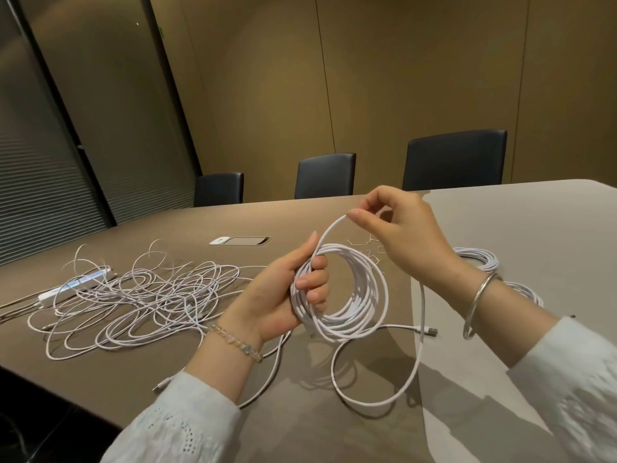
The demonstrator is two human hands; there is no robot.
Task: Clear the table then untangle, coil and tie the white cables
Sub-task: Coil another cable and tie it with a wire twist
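Observation:
My left hand [293, 292] grips a round coil of white cable [354, 295] held upright above the table. Above it, my right hand [400, 225] pinches the same cable's loose strand [329, 230] at the top of a new loop. The rest of that strand hangs down in a wide loop [377, 399] onto the table, its plug end [430, 330] lying beside the coil. A tangled heap of white cables [140, 302] is spread over the table to the left. Two finished coils [480, 259] lie behind my right wrist, partly hidden.
A white power strip [71, 287] lies at the heap's far left edge. Gold twist ties [370, 250] are scattered behind the coil. A cable hatch [240, 241] is set in the brown table [521, 228]. Three dark chairs [325, 175] stand along the far side.

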